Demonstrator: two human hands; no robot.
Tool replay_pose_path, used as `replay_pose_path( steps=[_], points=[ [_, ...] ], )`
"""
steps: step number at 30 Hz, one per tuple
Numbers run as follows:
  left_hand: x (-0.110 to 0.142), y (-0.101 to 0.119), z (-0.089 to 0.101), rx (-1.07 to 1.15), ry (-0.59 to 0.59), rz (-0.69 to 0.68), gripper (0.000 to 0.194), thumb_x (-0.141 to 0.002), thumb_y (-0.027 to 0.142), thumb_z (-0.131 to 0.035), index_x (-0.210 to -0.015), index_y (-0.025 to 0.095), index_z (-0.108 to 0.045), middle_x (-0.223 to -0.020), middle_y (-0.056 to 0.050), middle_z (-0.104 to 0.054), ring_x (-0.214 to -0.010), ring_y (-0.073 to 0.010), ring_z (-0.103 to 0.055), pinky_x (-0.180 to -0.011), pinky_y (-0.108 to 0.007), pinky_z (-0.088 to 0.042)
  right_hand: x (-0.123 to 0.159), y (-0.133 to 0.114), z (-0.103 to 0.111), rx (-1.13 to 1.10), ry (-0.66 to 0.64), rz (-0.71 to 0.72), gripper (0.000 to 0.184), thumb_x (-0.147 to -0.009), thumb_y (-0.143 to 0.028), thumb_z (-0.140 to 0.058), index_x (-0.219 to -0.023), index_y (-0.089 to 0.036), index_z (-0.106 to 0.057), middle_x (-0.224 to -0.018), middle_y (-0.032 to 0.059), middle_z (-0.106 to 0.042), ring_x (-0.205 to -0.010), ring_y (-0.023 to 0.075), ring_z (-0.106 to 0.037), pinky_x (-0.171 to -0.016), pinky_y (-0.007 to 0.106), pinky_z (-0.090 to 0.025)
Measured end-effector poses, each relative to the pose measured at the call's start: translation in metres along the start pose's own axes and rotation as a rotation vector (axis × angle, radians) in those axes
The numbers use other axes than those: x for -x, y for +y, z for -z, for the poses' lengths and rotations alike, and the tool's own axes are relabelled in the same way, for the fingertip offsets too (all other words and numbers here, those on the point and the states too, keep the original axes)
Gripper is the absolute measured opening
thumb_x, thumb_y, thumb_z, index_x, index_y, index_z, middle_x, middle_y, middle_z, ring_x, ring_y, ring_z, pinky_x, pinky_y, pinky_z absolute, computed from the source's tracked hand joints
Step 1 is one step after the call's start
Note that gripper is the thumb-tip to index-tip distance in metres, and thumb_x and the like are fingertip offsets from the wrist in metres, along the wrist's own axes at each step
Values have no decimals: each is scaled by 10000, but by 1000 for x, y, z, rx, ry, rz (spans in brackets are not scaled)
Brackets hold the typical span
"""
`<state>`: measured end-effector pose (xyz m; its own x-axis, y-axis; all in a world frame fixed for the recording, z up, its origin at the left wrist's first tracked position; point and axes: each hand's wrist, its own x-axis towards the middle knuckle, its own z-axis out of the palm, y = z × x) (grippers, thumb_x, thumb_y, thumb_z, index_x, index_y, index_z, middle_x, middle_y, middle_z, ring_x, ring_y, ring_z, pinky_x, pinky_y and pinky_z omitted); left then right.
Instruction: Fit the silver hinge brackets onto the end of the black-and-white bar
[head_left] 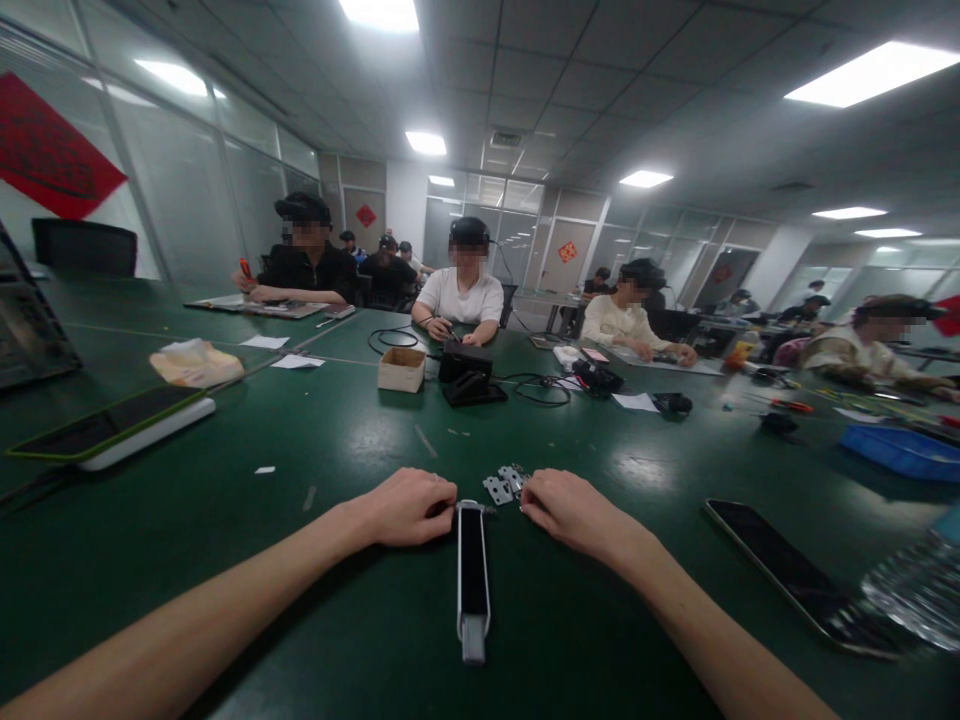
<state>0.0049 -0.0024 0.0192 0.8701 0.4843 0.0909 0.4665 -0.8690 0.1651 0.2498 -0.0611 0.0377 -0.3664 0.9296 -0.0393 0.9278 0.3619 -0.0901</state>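
A long, narrow device (472,570) with a white frame, a black face and a grey near end lies lengthwise in front of me. At its far left corner is my left hand (409,508), closed with the fingers curled; whatever the fingertips grip is hidden. A small dark piece sticks out at the device's far right corner. Beyond it lie several small silvery metal plates (498,489) with holes. My right hand (566,512) rests at their right side with its fingers bent and pressed together. Its fingertips touch or cover the nearest plate, and what they hold is not clear.
A phone (787,570) and a clear plastic bottle (915,585) are at my right, with a blue tray (900,450) behind. A cardboard box (401,370) and a black stand (469,375) stand ahead. A power bank (146,435) lies left. Several people sit across the table.
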Motion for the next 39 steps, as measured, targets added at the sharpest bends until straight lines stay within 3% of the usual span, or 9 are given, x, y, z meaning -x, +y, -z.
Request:
replay_pose_path(
  steps=[6,11,16,29,39],
  points=[
    [-1,0,0,4,1,-12,167,-875,233,-446,-753,169,-540,-682,-7,-572,-587,-127,-520,-556,-219,-368,-1,-10,1,67,11,-59,177,-862,-194,-460,-831,-138,-625,-866,87,-630,-770,189,-581,-672,286,-431],
    [-1,0,-1,-23,16,-12,156,-861,212,-452,-736,171,-537,-674,-8,-575,-600,-137,-524,-565,-224,-367,-4,-15,-5,231,49,-44,215,-858,-193,-432,-857,-109,-630,-885,135,-639,-795,225,-591,-687,306,-436],
    [0,1,0,-6,11,-10,154,-863,215,-450,-746,169,-538,-682,-8,-577,-598,-132,-525,-564,-221,-369,-6,-11,-12,236,61,-63,248,-897,-203,-392,-896,-101,-617,-907,140,-635,-808,219,-586,-710,307,-444],
    [0,1,-1,-6,22,-15,164,-869,226,-452,-742,169,-538,-669,-3,-571,-569,-124,-516,-543,-222,-369,-2,-27,-11,-91,170,170,80,-822,-125,-498,-850,-150,-569,-869,53,-580,-767,155,-528,-686,265,-440],
    [0,-1,-3,-18,30,-29,169,-872,235,-454,-734,174,-531,-661,0,-562,-574,-127,-517,-543,-222,-373,-4,-21,-14,-68,202,212,134,-878,-150,-490,-937,-147,-610,-934,73,-611,-847,178,-559,-763,312,-463]
  ],
)
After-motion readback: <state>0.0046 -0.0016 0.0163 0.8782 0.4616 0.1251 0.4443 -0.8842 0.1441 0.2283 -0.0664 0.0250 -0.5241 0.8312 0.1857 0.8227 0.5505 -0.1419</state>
